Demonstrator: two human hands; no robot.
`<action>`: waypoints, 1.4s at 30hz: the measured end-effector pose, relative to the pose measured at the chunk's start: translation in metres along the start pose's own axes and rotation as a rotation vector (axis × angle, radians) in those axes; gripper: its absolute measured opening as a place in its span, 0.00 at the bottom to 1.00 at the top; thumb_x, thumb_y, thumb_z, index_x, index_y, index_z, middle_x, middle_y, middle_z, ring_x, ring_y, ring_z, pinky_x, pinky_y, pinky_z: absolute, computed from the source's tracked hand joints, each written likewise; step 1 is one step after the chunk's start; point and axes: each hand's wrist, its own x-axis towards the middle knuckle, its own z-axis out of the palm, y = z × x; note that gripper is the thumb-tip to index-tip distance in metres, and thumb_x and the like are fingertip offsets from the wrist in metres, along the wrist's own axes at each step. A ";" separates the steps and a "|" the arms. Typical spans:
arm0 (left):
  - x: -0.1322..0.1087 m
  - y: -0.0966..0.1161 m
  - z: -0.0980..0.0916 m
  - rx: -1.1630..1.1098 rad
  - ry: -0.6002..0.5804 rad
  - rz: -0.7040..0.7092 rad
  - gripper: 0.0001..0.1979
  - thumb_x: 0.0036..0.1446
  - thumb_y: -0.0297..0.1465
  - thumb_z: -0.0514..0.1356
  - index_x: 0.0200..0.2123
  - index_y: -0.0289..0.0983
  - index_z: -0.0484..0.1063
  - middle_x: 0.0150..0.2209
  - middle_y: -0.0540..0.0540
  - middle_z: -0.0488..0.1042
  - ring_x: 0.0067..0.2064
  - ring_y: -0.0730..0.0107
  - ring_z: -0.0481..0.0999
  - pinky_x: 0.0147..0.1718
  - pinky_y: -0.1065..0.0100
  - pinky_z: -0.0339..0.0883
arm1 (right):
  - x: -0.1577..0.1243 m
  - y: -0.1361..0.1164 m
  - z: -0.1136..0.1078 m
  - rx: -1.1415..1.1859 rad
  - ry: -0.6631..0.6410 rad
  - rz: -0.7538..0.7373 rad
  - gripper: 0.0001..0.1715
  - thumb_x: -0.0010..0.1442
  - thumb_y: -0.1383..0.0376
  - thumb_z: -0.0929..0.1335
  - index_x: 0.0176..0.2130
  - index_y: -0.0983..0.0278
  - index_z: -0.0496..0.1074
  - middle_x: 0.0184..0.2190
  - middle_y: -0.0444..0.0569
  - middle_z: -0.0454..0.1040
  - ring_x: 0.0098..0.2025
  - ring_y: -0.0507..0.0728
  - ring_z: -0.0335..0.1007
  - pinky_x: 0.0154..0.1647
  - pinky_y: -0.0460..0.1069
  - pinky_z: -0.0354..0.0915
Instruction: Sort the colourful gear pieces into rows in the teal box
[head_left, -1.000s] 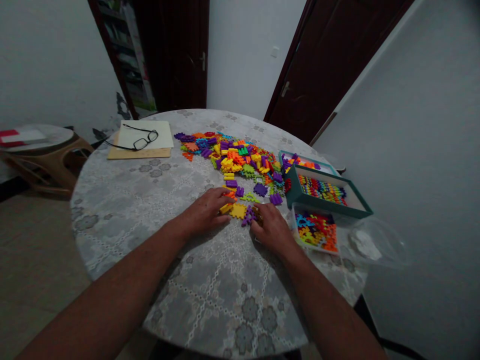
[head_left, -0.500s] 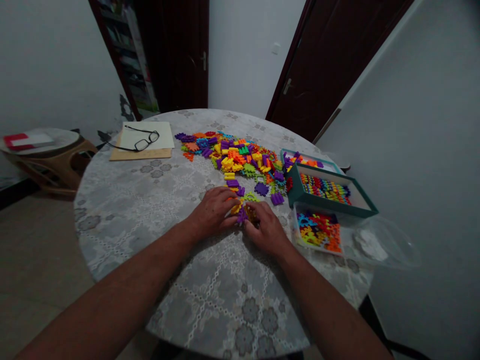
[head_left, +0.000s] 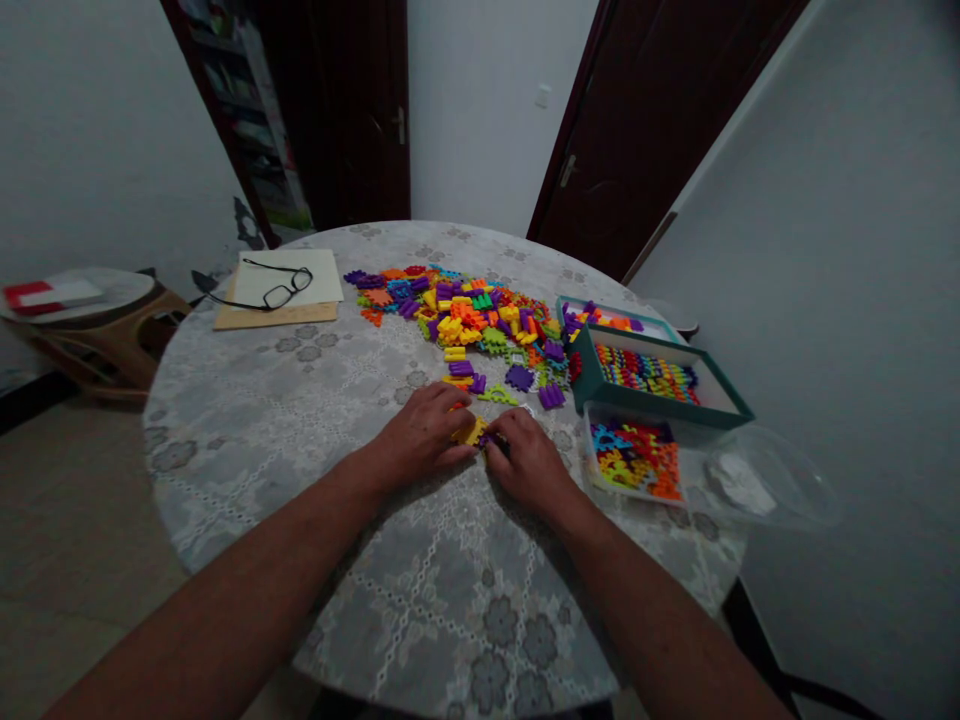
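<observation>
- Right in the middle, a yellow piece [head_left: 471, 431] sits low over the near part of the table [head_left: 247, 440], and a purple piece [head_left: 487, 440] meets it edge to edge, or nearly so.
- Left hand [head_left: 426, 432] has the yellow piece between thumb and fingers; right hand [head_left: 527, 455] pinches at the purple piece, fingertips almost meeting the left's.
- Are the two locked together? Can't tell, the fingers cover the seam; this join looks under way rather than finished, I'd judge.
- Just beyond the fingers, more singles, lying apart from the hands: a flat green piece [head_left: 498, 396], a dark purple gear [head_left: 519, 378] and a ridged purple block [head_left: 551, 396].
- Further back, plenty left loose: a big mixed pile [head_left: 465, 312] spreads over the far side, jumbled, with no finished shape that I can make out.
- Over on the right, the green box [head_left: 589, 378] holds small colourful pieces packed in rows, its shallow lid [head_left: 664, 335] behind it carrying more.
- Nearer, the clear tub [head_left: 589, 460] is well stocked too, pieces lying every which way, a clear lid [head_left: 806, 485] beside it.
- Far left, glasses [head_left: 277, 297] rest on paper [head_left: 324, 275], well away from the action.
</observation>
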 end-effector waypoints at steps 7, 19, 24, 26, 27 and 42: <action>0.002 -0.004 0.001 -0.010 -0.020 0.005 0.09 0.71 0.37 0.68 0.50 0.40 0.82 0.56 0.38 0.81 0.63 0.46 0.74 0.64 0.45 0.67 | -0.003 -0.004 -0.003 -0.143 -0.029 0.098 0.04 0.70 0.66 0.72 0.46 0.62 0.76 0.47 0.55 0.76 0.52 0.64 0.72 0.55 0.56 0.67; 0.003 -0.005 -0.013 -0.355 0.256 -0.403 0.10 0.73 0.37 0.63 0.51 0.40 0.80 0.42 0.44 0.84 0.42 0.60 0.81 0.44 0.58 0.75 | -0.001 0.003 -0.006 0.056 -0.021 0.189 0.07 0.68 0.64 0.71 0.46 0.60 0.72 0.43 0.50 0.77 0.45 0.61 0.73 0.48 0.54 0.67; 0.005 0.001 -0.014 -0.567 0.277 -0.528 0.15 0.71 0.38 0.64 0.58 0.43 0.78 0.45 0.43 0.84 0.43 0.59 0.82 0.42 0.57 0.77 | 0.001 0.010 -0.007 0.182 0.031 0.165 0.18 0.65 0.69 0.69 0.53 0.60 0.76 0.41 0.49 0.76 0.42 0.59 0.74 0.49 0.54 0.70; 0.006 0.003 -0.014 -0.614 0.261 -0.548 0.18 0.71 0.38 0.65 0.61 0.44 0.78 0.46 0.42 0.85 0.44 0.57 0.82 0.43 0.56 0.77 | 0.001 0.011 -0.008 0.184 0.022 0.148 0.17 0.65 0.70 0.68 0.52 0.60 0.77 0.42 0.49 0.76 0.42 0.58 0.75 0.49 0.53 0.70; 0.006 0.004 -0.014 -0.626 0.253 -0.555 0.19 0.70 0.38 0.65 0.62 0.45 0.78 0.46 0.42 0.85 0.45 0.57 0.82 0.43 0.56 0.77 | 0.001 0.010 -0.010 0.161 0.024 0.143 0.16 0.66 0.69 0.68 0.52 0.60 0.78 0.45 0.51 0.77 0.44 0.59 0.75 0.50 0.54 0.71; 0.004 0.000 -0.008 -0.470 0.241 -0.426 0.15 0.69 0.37 0.67 0.57 0.46 0.80 0.48 0.43 0.88 0.45 0.55 0.85 0.46 0.54 0.78 | -0.001 0.003 -0.010 0.119 -0.051 0.068 0.05 0.65 0.70 0.68 0.40 0.59 0.72 0.39 0.48 0.77 0.43 0.59 0.73 0.46 0.52 0.66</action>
